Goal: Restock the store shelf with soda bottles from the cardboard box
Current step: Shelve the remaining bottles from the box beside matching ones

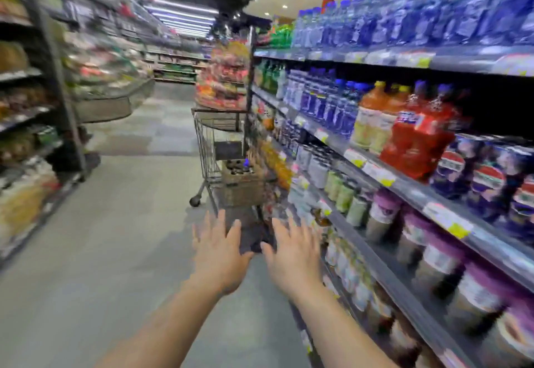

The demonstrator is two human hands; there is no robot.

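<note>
Fingers spread, both hands | L hand (218, 255) empty | R hand (291, 255) empty

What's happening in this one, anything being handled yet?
Not yet. A person in a store aisle has both arms stretched forward, left hand and right hand open and empty, fingers spread. Ahead, beside the drink shelf on the right, stands a shopping cart with a cardboard box of dark bottles on its lower part. The picture is motion-blurred, and the hands touch nothing.
</note>
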